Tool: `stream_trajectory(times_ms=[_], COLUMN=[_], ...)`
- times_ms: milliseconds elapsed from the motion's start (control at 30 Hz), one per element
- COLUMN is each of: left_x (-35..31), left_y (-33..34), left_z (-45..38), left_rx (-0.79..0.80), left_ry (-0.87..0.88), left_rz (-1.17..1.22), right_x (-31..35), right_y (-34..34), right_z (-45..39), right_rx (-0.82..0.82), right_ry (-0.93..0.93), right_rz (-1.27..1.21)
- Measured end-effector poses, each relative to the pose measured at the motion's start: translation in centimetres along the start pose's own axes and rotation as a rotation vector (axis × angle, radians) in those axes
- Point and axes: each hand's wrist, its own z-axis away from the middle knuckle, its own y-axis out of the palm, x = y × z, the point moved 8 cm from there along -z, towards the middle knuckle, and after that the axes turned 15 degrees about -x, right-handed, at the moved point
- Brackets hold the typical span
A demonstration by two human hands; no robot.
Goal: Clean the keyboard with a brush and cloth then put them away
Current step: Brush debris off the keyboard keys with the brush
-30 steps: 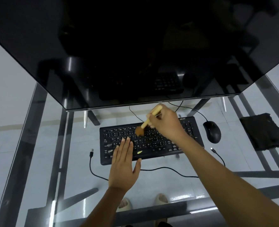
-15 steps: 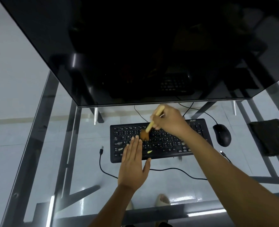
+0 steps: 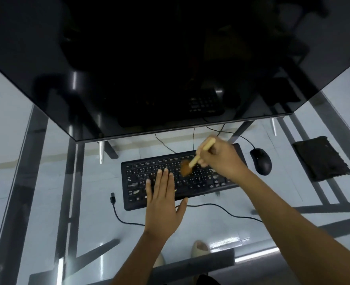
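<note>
A black keyboard (image 3: 137, 182) lies on the glass desk in front of a large dark monitor. My right hand (image 3: 221, 159) grips the pale wooden handle of a brush (image 3: 192, 161), and its brown bristles touch the keys in the middle of the board, blurred by motion. My left hand (image 3: 163, 202) lies flat with straight fingers on the keyboard's front left part, thumb spread off the front edge. A dark cloth (image 3: 320, 159) sits on the desk at the far right, apart from both hands.
A black mouse (image 3: 260, 161) rests right of the keyboard. A loose cable with a USB plug (image 3: 112, 197) curls in front of the keyboard. The monitor (image 3: 149, 68) overhangs the desk's back. Metal frame bars and my feet show through the glass desk (image 3: 46, 192).
The brush has swept right across the keys, from left of centre to the middle. My left hand stays flat on the keyboard's front. The camera view has shifted slightly.
</note>
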Motion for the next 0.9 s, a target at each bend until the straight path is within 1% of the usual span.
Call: stream_trajectory(times_ms=[33,67,100,133,167,200,233,267,300,333,367,400,433,467,500,533,567,600,633,667,700,733,767,800,833,867,900], left_x=[-0.8,-1.5,-2.3,-3.0,-3.4,-3.7,-3.8,-3.8,-3.8,-4.0,-4.2,-4.4,-4.5,-4.4,-4.6,-4.8,-4.8,-5.0,-5.2,-5.6,-5.9,-6.1,-6.3,-6.4,-6.6,-6.8,-6.9], left_y=[0.3,0.5,0.7,1.0,1.2,1.5,1.9,2.2,2.6,2.9,3.1,3.2,3.3,3.4,3.6,3.8,3.7,3.7,3.7,3.8,3.9,4.1,4.2,4.3,4.4,4.5,4.5], left_z=[-0.5,-1.1,-1.8,-2.4,-3.0,-3.3,-3.5,-3.4,-3.3,-3.2,-3.1,-3.1,-3.2,-3.3,-3.3,-3.3,-3.3,-3.4,-3.5,-3.7,-4.0,-4.2,-4.3,-4.3,-4.4,-4.5,-4.5], left_rx=[0.013,0.023,0.032,0.038,0.044,0.054,0.072,0.089,0.101,0.111,0.116,0.116,0.113,0.115,0.126,0.135,0.129,0.13,0.134,0.133,0.13,0.134,0.14,0.138,0.133,0.133,0.135], left_ry=[0.016,0.032,0.043,0.051,0.054,0.056,0.059,0.061,0.066,0.075,0.082,0.086,0.089,0.088,0.091,0.091,0.084,0.081,0.079,0.079,0.083,0.088,0.09,0.091,0.093,0.095,0.095], left_rz=[0.001,0.0,0.0,-0.001,0.0,0.005,0.011,0.009,0.002,-0.009,-0.02,-0.031,-0.043,-0.052,-0.059,-0.06,-0.057,-0.055,-0.049,-0.041,-0.036,-0.036,-0.035,-0.034,-0.032,-0.031,-0.032], right_x=[-0.5,-0.7,-0.6,-0.8,-1.2,-1.5,-2.1,-2.5,-3.0,-3.4,-3.7,-4.2,-4.7,-4.7,-4.9,-4.8,-4.5,-4.1,-4.2,-4.6,-5.0,-5.4,-5.6,-5.9,-6.1,-5.9,-5.9], right_y=[0.0,-0.8,-2.3,-3.5,-3.7,-3.0,-1.7,-0.8,-0.8,-1.9,-3.4,-4.7,-5.1,-4.6,-4.0,-3.8,-4.0,-5.1,-6.3,-7.1,-7.2,-6.6,-6.1,-6.3,-7.4,-8.8,-9.5], right_z=[0.5,0.7,0.9,1.2,1.4,1.8,2.4,3.1,3.2,2.8,2.2,1.6,0.9,0.4,-0.1,-0.5,-1.1,-1.6,-2.0,-2.5,-3.0,-3.0,-2.9,-3.0,-3.1,-3.0,-3.0], right_rx=[0.025,-0.053,-0.196,-0.282,-0.274,-0.179,-0.027,0.074,0.067,-0.042,-0.192,-0.292,-0.315,-0.254,-0.162,-0.119,-0.151,-0.247,-0.339,-0.365,-0.319,-0.21,-0.13,-0.14,-0.246,-0.368,-0.418], right_ry=[-0.022,-0.069,-0.109,-0.109,-0.086,-0.046,-0.016,-0.02,-0.032,-0.03,0.001,0.057,0.122,0.181,0.213,0.187,0.13,0.088,0.081,0.095,0.129,0.163,0.156,0.131,0.109,0.091,0.073], right_rz=[0.071,0.134,0.166,0.125,0.065,0.027,0.054,0.121,0.163,0.172,0.118,0.014,-0.097,-0.174,-0.187,-0.115,-0.029,0.038,0.041,0.013,-0.026,-0.053,-0.005,0.06,0.108,0.103,0.076])
